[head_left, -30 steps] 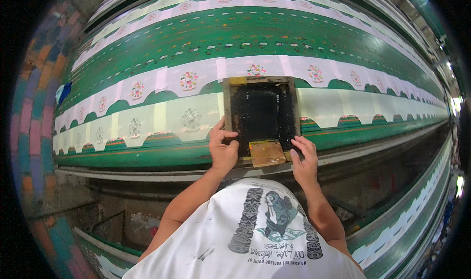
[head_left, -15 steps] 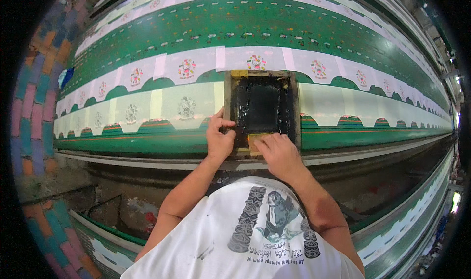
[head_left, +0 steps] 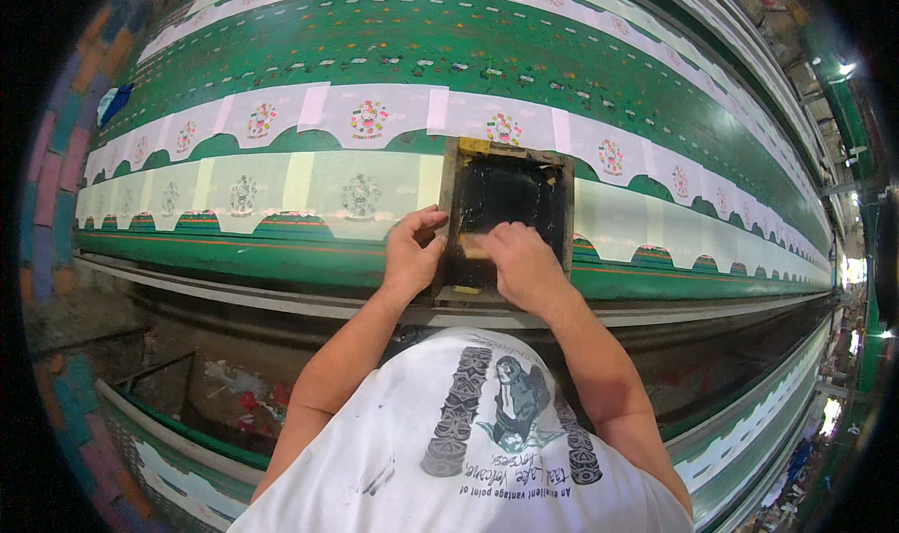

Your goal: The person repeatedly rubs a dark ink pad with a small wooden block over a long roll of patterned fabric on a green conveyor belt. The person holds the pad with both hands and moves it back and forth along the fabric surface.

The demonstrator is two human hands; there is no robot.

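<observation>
A wooden-framed printing screen (head_left: 569, 224) with black ink inside lies over the row of pale fabric pieces on the long green table. My right hand (head_left: 522, 263) grips a small yellowish squeegee (head_left: 476, 245), partly covered by my fingers, against the mesh inside the frame. My left hand (head_left: 415, 252) is at the frame's left side, fingers curled close to its edge; whether they press on the wood is hard to see. Left of the screen, a fabric piece (head_left: 323, 191) bears a dark outline print, and more printed pieces run on beyond it.
Behind, a second row of white fabric pieces (head_left: 412, 111) carries coloured prints. The green table (head_left: 234, 257) ends in a pale rail (head_left: 309, 314) in front of me. Another table with fabric (head_left: 178, 481) stands lower left. Coloured bricks (head_left: 70, 177) line the left side.
My right hand has moved the squeegee away from me, from the screen's near end toward the middle of the mesh. My left hand stays beside the frame. The whole view has turned slightly.
</observation>
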